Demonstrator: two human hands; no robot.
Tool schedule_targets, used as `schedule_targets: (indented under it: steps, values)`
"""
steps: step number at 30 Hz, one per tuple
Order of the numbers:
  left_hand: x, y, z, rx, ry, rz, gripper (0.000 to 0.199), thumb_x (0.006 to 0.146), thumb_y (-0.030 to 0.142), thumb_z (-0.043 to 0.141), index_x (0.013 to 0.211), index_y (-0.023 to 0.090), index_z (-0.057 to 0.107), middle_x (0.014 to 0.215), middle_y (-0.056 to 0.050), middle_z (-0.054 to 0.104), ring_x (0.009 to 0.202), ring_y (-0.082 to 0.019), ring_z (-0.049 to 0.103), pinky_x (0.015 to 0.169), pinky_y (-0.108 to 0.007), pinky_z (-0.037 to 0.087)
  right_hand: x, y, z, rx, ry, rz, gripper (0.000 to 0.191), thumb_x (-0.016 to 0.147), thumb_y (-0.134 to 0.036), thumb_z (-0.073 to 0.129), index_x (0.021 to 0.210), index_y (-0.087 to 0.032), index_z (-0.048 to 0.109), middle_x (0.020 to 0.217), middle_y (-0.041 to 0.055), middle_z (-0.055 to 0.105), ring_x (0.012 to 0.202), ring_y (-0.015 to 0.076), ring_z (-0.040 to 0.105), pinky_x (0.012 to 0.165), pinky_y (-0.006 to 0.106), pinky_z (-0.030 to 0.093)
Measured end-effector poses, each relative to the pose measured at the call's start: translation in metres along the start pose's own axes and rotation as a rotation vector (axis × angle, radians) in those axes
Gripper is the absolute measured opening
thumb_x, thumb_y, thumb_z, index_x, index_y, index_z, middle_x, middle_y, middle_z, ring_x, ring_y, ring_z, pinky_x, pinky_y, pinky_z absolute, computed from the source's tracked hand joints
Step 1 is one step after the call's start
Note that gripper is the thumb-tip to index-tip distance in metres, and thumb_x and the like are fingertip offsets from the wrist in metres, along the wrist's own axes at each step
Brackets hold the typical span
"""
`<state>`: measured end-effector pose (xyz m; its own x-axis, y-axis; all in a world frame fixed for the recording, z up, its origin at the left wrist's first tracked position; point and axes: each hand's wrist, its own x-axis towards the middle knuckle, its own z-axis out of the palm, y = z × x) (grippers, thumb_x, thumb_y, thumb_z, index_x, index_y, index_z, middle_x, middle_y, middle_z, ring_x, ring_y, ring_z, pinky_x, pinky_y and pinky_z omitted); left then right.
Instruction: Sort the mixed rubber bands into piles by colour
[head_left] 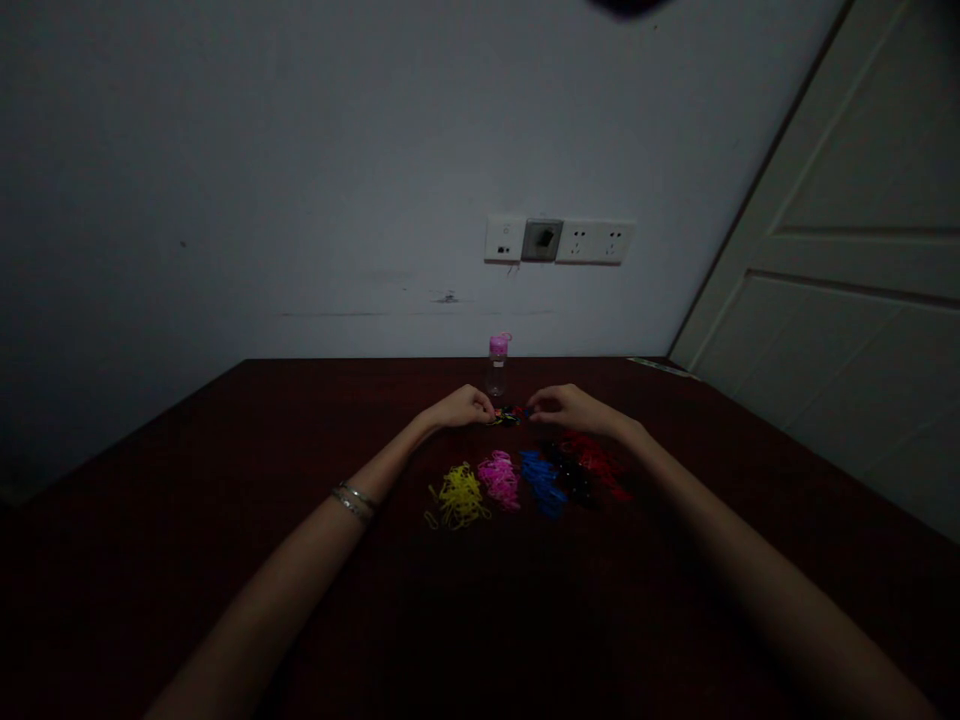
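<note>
A small mixed heap of coloured rubber bands [511,415] lies on the dark table between my two hands. From the left, my left hand [465,406] pinches at its edge, where a yellowish band shows at the fingertips. Opposite it, my right hand [570,406] has thumb and fingers curled together, with a bit of blue band at the tips. Nearer to me are sorted piles: yellow bands [460,497], pink bands [499,480], blue bands [542,483], black bands [574,474] and red bands [600,464]. The dim light hides fine detail.
Behind the heap stands a clear bottle with a pink cap [498,347]. The dark red table [337,400] meets a grey wall with a row of sockets [577,242]. A pale door [847,270] is at the right, and a flat strip [664,368] lies by the back right corner.
</note>
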<state>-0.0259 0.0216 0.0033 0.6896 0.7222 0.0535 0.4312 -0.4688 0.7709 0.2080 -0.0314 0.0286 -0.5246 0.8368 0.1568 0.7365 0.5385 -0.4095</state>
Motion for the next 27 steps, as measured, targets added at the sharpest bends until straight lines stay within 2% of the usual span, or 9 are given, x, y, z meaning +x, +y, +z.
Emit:
schedule_targets:
  steps: [5,12,15,22,25,27]
  values:
    - [0.001,0.014,0.013,-0.036,0.006,0.040,0.016,0.064,0.017,0.056,0.072,0.008,0.067,0.056,0.000,0.056,0.051,-0.006,0.042,0.051,-0.019,0.032,0.004,-0.021,0.005,-0.015,0.003,-0.091,0.026,0.076,-0.031,0.055,0.095,-0.015,0.064,0.087,0.0073,0.065,0.076,0.0156,0.057,0.069,0.026,0.043]
    - [0.001,0.021,0.017,-0.065,0.011,0.056,0.017,0.065,0.017,0.056,0.076,0.009,0.067,0.063,-0.002,0.060,0.055,-0.007,0.046,0.053,-0.019,0.034,0.006,-0.023,0.007,-0.084,0.010,-0.092,0.019,0.077,-0.023,0.051,0.083,-0.014,0.066,0.081,0.0065,0.065,0.071,0.0141,0.056,0.065,0.024,0.041]
    - [0.002,0.017,0.014,-0.047,0.007,0.071,0.019,0.065,0.020,0.057,0.076,0.008,0.067,0.066,-0.004,0.061,0.057,-0.008,0.047,0.054,-0.019,0.034,0.004,-0.017,0.004,-0.064,-0.009,-0.059,0.019,0.075,-0.022,0.051,0.082,-0.014,0.066,0.079,0.0064,0.066,0.070,0.0141,0.057,0.063,0.024,0.042]
    - [0.001,-0.006,0.001,0.257,0.077,-0.021,0.023,0.062,0.022,0.057,0.079,0.011,0.069,0.067,-0.002,0.062,0.056,-0.009,0.046,0.052,-0.020,0.033,-0.004,0.015,0.003,0.037,-0.241,0.133,0.015,0.067,-0.018,0.054,0.072,-0.015,0.068,0.068,0.0032,0.067,0.061,0.0133,0.059,0.057,0.022,0.043]
    - [0.001,-0.014,-0.003,0.316,0.085,-0.046,0.025,0.061,0.021,0.058,0.082,0.013,0.069,0.067,-0.001,0.062,0.057,-0.010,0.047,0.053,-0.020,0.033,-0.006,0.024,0.003,0.104,-0.237,0.132,0.019,0.065,-0.024,0.060,0.080,-0.015,0.068,0.073,0.0026,0.068,0.065,0.0140,0.060,0.059,0.022,0.044]
    - [0.000,-0.016,-0.004,0.328,0.090,-0.058,0.025,0.060,0.020,0.058,0.082,0.014,0.069,0.067,-0.001,0.062,0.058,-0.010,0.049,0.054,-0.020,0.034,-0.006,0.029,0.004,0.132,-0.191,0.145,0.023,0.067,-0.025,0.059,0.086,-0.015,0.066,0.077,0.0031,0.068,0.069,0.0143,0.060,0.061,0.023,0.045]
